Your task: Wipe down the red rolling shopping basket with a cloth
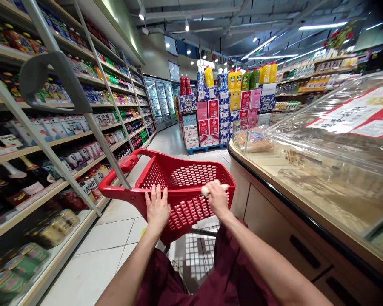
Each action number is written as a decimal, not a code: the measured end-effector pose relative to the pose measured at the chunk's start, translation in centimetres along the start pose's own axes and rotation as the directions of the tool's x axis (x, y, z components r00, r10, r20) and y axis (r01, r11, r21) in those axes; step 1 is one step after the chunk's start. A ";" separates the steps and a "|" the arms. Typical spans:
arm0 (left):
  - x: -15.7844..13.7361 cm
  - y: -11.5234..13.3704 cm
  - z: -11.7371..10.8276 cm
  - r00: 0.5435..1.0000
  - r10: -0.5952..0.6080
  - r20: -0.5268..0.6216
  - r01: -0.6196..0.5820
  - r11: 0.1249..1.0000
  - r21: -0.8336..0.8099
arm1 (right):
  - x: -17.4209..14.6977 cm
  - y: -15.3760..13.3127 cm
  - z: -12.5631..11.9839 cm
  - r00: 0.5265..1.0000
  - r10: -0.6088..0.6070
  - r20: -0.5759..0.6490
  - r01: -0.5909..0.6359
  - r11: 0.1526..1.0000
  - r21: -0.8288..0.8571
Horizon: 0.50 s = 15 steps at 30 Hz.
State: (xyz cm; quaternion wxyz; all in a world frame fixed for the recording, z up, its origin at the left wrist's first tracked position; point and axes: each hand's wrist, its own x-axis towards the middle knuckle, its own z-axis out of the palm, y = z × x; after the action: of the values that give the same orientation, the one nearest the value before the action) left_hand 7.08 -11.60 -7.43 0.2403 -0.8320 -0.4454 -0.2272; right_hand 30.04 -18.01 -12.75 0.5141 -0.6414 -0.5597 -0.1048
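Note:
A red plastic shopping cart stands sideways in front of me, its basket walls full of holes. My left hand lies on the near rim, fingers spread and stretched over the edge. Over the same rim, farther right, is my right hand, closed around a pale, lumpy, cream-white item. The item sticks out on both sides of the fist; its exact kind does not show. The cart's handle end points left. From what I see of the inside, the basket holds nothing.
Shelves of bottles and cans line the left. A wood-sided counter with clear covers stands close on the right. Ahead, stacked drink boxes rest on a blue pallet. A grey loop on a metal pole hangs at upper left.

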 end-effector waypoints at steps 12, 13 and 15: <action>0.1 0.4 -0.8 1.000 0.015 0.015 -0.015 1.000 0.026 | 2.1 -2.7 2.5 0.987 0.159 -0.009 -0.158 0.981 -0.113; 0.1 0.3 -0.7 1.000 0.012 0.011 -0.012 0.999 0.030 | 1.6 -3.0 3.2 0.997 0.073 0.007 -0.072 0.990 -0.121; 0.1 0.1 -0.6 1.000 0.018 0.006 -0.018 0.999 0.038 | 0.8 -3.0 3.8 0.989 -0.119 0.089 0.131 0.979 -0.154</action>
State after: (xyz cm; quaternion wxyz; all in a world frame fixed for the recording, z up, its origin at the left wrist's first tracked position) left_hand 7.11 -11.95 -6.86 0.2570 -0.8318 -0.4430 -0.2141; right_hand 26.14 -15.03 -12.29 0.4309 -0.6476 -0.6089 -0.1556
